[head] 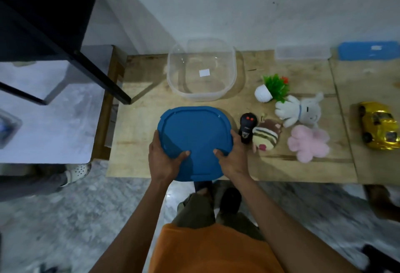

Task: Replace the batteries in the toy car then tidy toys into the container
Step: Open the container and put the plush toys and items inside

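Observation:
A large blue lid (194,129) is held over the front of the wooden table (142,134). My left hand (165,158) grips its left edge and my right hand (232,156) grips its right edge, thumbs on top. Behind it stands a clear container (229,90), with only a white label inside. A gold toy car (379,125) lies at the far right. A black remote control (246,128) lies just right of the lid. Beside the remote lie a striped brown plush (267,137), a white plush (299,111), a pink plush (308,142) and a small potted plant toy (271,88).
A smaller clear box (303,51) and a blue lid (368,50) lie at the back right against the wall. A black metal frame (65,34) and a grey surface (54,121) stand to the left. Another person's foot (78,172) shows below it.

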A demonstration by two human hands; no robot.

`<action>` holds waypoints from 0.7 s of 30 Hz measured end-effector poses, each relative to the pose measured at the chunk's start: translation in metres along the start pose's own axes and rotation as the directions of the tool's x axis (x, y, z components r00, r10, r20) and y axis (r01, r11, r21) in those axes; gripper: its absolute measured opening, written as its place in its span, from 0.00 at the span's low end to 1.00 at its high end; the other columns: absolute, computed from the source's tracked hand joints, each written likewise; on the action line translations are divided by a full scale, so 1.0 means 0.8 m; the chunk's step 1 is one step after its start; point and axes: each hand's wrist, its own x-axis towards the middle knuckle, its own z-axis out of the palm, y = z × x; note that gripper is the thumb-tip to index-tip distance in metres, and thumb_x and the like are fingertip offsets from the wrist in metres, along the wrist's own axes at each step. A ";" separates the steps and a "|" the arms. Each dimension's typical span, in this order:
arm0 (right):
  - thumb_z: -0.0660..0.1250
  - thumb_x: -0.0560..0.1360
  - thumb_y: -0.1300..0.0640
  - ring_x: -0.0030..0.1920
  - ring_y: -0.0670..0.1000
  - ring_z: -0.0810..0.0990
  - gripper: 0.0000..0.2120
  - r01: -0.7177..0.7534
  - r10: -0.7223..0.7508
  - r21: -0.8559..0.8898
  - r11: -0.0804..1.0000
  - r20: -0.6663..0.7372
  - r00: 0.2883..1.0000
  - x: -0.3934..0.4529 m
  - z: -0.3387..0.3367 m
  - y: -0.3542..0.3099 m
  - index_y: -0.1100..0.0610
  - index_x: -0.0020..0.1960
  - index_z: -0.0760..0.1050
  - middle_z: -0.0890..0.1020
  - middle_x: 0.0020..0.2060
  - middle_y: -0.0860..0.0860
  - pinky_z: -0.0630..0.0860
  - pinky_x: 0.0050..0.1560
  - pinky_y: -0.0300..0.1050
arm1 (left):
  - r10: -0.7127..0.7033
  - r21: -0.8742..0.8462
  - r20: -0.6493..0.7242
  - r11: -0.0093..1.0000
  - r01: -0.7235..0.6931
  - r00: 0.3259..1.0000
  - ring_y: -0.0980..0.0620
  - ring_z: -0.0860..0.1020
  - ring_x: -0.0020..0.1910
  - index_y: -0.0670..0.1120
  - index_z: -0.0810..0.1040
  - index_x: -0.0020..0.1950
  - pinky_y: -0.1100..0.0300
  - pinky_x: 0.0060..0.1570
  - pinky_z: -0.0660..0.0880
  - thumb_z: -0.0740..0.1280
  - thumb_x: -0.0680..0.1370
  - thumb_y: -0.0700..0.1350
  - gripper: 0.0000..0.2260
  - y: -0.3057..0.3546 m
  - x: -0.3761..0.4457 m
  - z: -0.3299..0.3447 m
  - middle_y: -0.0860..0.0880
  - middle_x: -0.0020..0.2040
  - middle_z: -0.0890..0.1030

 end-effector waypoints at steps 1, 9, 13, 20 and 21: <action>0.75 0.72 0.56 0.66 0.54 0.75 0.34 -0.010 0.010 -0.012 1.000 0.000 1.000 0.008 0.005 0.003 0.50 0.74 0.64 0.76 0.66 0.50 0.75 0.64 0.59 | -0.005 0.010 0.012 1.000 0.005 1.000 0.41 0.72 0.66 0.50 0.61 0.76 0.38 0.59 0.77 0.81 0.63 0.60 0.47 -0.002 0.008 0.001 0.45 0.68 0.73; 0.75 0.72 0.55 0.68 0.59 0.68 0.35 -0.032 0.016 -0.229 0.973 -0.075 0.997 0.037 0.031 0.007 0.52 0.75 0.63 0.70 0.69 0.54 0.69 0.68 0.56 | -0.058 0.180 0.083 0.983 0.042 0.995 0.37 0.63 0.73 0.51 0.53 0.79 0.33 0.66 0.66 0.79 0.67 0.60 0.50 -0.020 0.056 0.022 0.43 0.73 0.67; 0.74 0.73 0.53 0.70 0.59 0.64 0.36 -0.046 0.026 -0.272 0.961 -0.076 0.997 0.038 0.034 0.009 0.52 0.76 0.61 0.67 0.70 0.54 0.66 0.70 0.54 | -0.098 0.218 0.068 0.972 0.081 0.993 0.36 0.61 0.71 0.51 0.55 0.78 0.36 0.66 0.63 0.79 0.67 0.59 0.48 -0.024 0.061 0.031 0.41 0.72 0.63; 0.71 0.75 0.50 0.72 0.60 0.61 0.36 -0.040 0.036 -0.352 0.935 -0.017 0.999 0.041 0.030 0.007 0.51 0.78 0.58 0.63 0.72 0.54 0.63 0.73 0.53 | -0.122 0.269 0.037 0.957 0.107 0.992 0.36 0.62 0.69 0.51 0.58 0.77 0.36 0.66 0.62 0.79 0.66 0.60 0.47 -0.036 0.069 0.039 0.40 0.71 0.63; 0.70 0.76 0.50 0.73 0.61 0.61 0.36 -0.040 0.044 -0.341 0.939 0.004 0.999 0.041 0.027 0.009 0.52 0.79 0.57 0.62 0.73 0.54 0.62 0.73 0.54 | -0.120 0.281 0.035 0.954 0.106 0.992 0.35 0.62 0.69 0.51 0.58 0.77 0.36 0.66 0.62 0.79 0.66 0.60 0.47 -0.036 0.069 0.039 0.40 0.72 0.63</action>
